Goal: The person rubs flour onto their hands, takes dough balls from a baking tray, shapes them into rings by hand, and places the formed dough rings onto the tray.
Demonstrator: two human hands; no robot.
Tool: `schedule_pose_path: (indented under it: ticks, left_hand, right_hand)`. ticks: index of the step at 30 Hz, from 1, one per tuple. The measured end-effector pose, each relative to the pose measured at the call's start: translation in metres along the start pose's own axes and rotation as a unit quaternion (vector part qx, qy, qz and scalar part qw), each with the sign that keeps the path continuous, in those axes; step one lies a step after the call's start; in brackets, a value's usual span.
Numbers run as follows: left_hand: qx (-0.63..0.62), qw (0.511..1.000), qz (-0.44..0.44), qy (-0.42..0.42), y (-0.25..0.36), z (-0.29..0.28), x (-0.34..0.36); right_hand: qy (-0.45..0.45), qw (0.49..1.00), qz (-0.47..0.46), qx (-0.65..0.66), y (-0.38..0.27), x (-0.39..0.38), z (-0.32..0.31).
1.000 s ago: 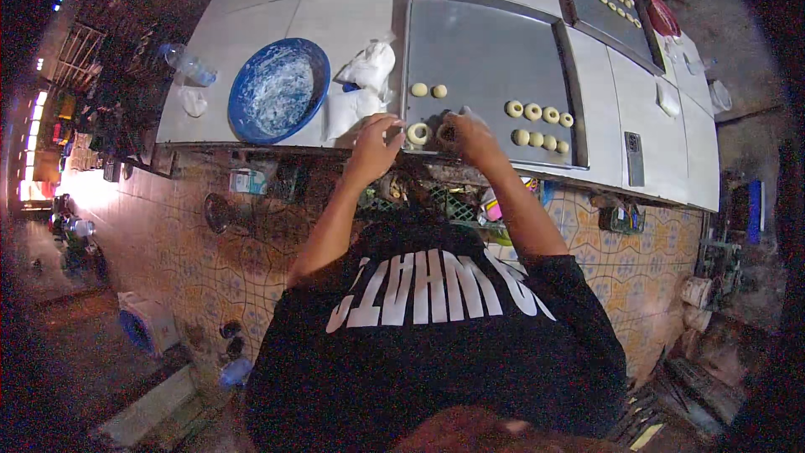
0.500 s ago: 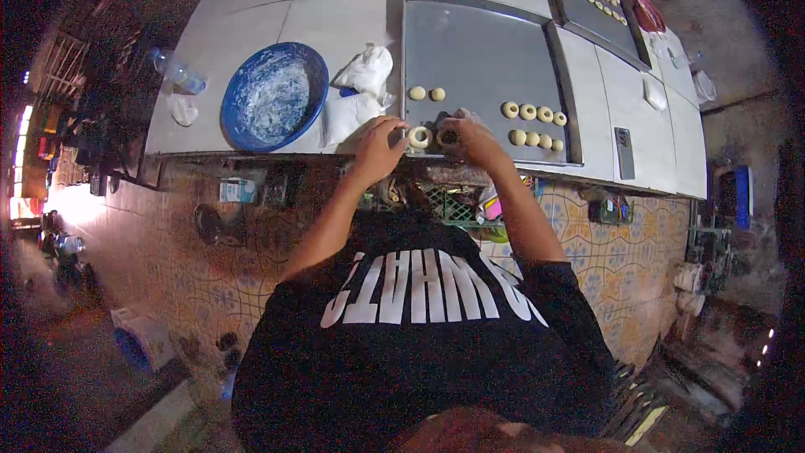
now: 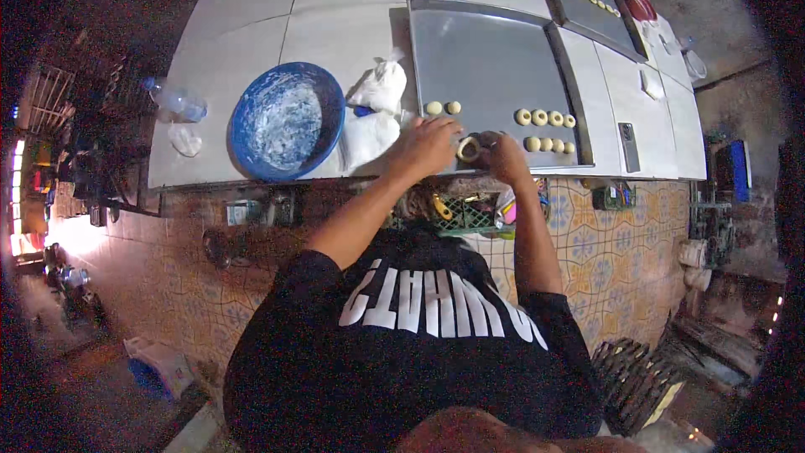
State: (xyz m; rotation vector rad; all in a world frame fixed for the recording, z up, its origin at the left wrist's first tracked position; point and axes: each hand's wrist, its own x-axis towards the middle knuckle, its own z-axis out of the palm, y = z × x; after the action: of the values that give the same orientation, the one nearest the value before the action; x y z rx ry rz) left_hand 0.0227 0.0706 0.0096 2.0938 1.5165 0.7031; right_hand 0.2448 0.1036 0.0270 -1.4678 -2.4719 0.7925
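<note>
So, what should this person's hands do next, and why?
Perhaps guide the pale ring toward the upper right row of similar rings on the metal tray: it sits between the left hand and right hand, apart from that row.

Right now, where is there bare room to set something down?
Free: far half of the big tray, beyond the dough pieces, and the tabletop beyond the blue basin. Crowded: tray's near edge around the left hand and right hand, and between basin and tray, where white bags lie.
</note>
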Motion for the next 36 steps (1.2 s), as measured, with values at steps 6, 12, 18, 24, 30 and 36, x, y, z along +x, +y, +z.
schedule_pose_path:
  ticks: [6, 12, 18, 24, 30, 36]
  left_hand:
    - [0.116, 0.992, 0.016, -0.052, -0.007, 0.034, 0.021]
    - [0.097, 0.993, -0.008, -0.066, -0.003, 0.037, 0.012]
    - [0.123, 0.986, -0.084, -0.075, 0.020, 0.033, 0.005]
    - [0.169, 0.980, -0.103, -0.037, 0.040, 0.030, -0.004]
    - [0.232, 0.965, -0.118, -0.026, 0.042, 0.029, -0.007]
    - [0.209, 0.973, -0.093, 0.014, 0.032, 0.039, -0.006]
  right_hand:
    - [-0.001, 0.992, -0.013, 0.123, 0.018, 0.002, 0.016]
    - [-0.059, 0.991, -0.090, 0.082, 0.028, 0.018, 0.005]
    - [-0.047, 0.984, -0.172, 0.033, 0.041, 0.024, 0.009]
    - [-0.055, 0.981, -0.186, 0.026, 0.056, 0.027, 0.010]
    - [-0.054, 0.981, -0.184, 0.022, 0.059, 0.021, 0.004]
    - [-0.097, 0.978, -0.158, 0.097, 0.063, 0.027, 0.009]
